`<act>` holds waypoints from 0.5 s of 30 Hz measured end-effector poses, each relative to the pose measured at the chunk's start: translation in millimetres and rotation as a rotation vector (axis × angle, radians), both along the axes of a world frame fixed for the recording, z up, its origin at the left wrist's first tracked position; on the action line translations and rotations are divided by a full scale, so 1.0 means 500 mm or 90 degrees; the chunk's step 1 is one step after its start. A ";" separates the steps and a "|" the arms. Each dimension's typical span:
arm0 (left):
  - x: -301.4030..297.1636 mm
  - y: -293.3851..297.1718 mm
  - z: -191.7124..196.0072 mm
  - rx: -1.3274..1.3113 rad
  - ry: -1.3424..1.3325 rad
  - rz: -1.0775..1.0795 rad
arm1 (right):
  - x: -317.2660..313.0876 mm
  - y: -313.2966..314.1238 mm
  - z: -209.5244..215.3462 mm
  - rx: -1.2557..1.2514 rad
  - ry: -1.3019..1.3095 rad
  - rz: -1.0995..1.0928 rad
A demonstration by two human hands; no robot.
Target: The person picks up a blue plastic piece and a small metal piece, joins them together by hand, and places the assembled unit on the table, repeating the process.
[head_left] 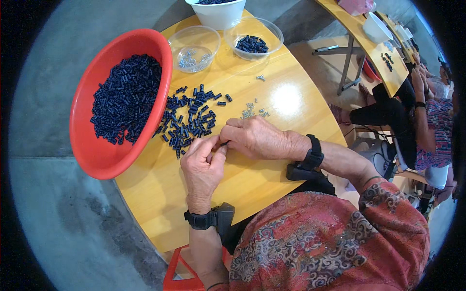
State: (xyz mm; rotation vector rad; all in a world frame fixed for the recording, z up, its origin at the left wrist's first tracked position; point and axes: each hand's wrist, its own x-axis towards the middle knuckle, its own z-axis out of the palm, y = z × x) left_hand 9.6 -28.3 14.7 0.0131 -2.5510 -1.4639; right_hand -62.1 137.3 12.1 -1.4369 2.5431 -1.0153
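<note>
Over the table my left hand point(203, 165) and my right hand point(259, 139) meet, fingertips pinched together. A bit of a small dark cylinder point(224, 143) shows between them; the rest is covered by fingers. Both hands appear to grip it. Just beyond my left hand lies a loose heap of dark blue-black cylinders point(191, 119), short and tube-like. Beyond my right hand is a small scatter of silvery screws point(248, 111), with a few more screws point(260, 78) farther out.
A red basin point(166, 72) full of dark cylinders overhangs the table's left edge. At the far side stand a clear bowl point(217, 36) with silvery screws, another clear bowl point(277, 36) with dark cylinders, and a white tub point(218, 17). People work at another table point(357, 24) on the right.
</note>
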 end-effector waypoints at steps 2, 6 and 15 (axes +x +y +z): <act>-0.001 -0.002 -0.013 0.008 0.012 0.009 | -0.002 0.000 -0.005 -0.021 -0.011 -0.001; -0.002 -0.012 -0.042 0.059 0.078 0.018 | -0.006 0.004 0.001 -0.133 -0.066 0.011; 0.005 -0.012 -0.014 0.358 -0.123 0.067 | -0.038 0.033 0.015 -0.226 -0.377 -0.089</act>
